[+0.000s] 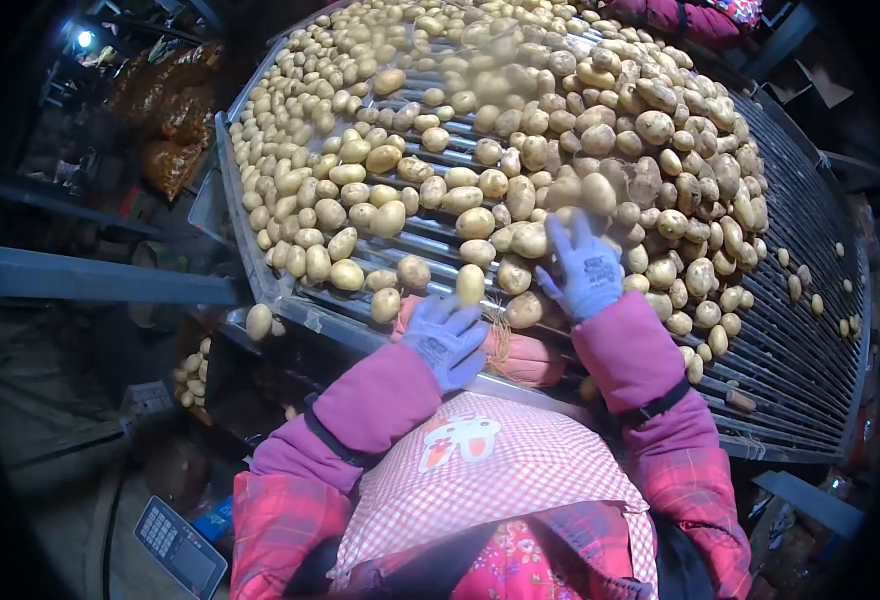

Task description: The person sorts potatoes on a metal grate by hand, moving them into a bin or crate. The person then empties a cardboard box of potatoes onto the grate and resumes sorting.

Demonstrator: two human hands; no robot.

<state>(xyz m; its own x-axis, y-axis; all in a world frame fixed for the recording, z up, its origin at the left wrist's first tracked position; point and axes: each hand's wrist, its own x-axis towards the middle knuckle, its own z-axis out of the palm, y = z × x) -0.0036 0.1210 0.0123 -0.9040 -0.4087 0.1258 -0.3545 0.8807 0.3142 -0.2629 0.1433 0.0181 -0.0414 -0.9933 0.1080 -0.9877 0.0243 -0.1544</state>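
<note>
Many pale potatoes (475, 222) lie on a sorting grate of dark metal bars (795, 330). My left hand (447, 338), in a lavender glove, rests at the near edge over a pink padded roll (530, 360) tied with twine. Its fingers are stretched out, and one potato (471, 285) sits just past the fingertips. Farther right, my right hand (587, 268) reaches over the grate in a matching glove. Its fingers are spread, fingertips right at the potatoes of the heap, and nothing is in its grasp.
At the top right edge another person's sleeve (695, 20) shows. A blue metal beam (110, 275) runs along the left side. Below it are more potatoes (195, 372) and a scale with a keypad (180, 550). Filled brown bags (172, 165) stand at the upper left.
</note>
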